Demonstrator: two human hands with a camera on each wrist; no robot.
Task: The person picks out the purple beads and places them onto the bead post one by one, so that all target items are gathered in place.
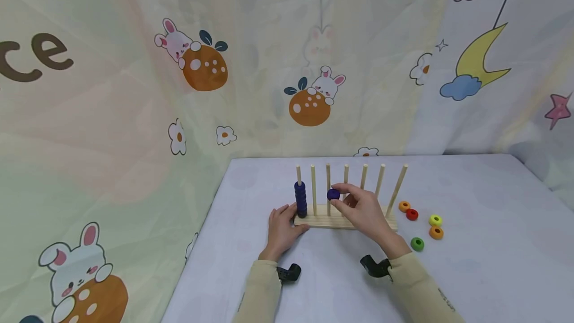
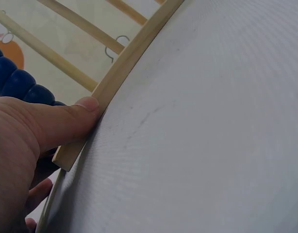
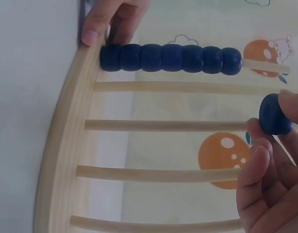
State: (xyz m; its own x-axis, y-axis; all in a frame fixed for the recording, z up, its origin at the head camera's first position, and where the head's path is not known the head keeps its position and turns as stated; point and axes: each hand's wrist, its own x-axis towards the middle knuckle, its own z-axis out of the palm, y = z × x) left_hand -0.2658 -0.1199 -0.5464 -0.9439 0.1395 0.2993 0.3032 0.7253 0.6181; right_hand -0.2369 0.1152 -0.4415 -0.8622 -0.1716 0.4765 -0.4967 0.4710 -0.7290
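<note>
A wooden peg rack (image 1: 332, 220) with several upright pegs stands on the table. Dark blue beads (image 1: 300, 199) are stacked on its leftmost peg, whose tip sticks out above them. My left hand (image 1: 282, 228) grips the left end of the rack's base; its thumb (image 2: 71, 116) lies along the front edge and the other fingers go round the end, partly hidden. Between thumb and fingertips my right hand (image 1: 364, 209) pinches a single blue bead (image 3: 275, 115). In the head view this bead overlaps the upper part of the third peg from the left.
Right of the rack lie loose beads: an orange one (image 1: 404, 206) beside a red one (image 1: 412, 215), a yellow one (image 1: 435, 220) near another orange one (image 1: 436, 233), and a green one (image 1: 417, 244). A printed cloth (image 1: 260, 88) hangs behind the white table (image 1: 332, 283).
</note>
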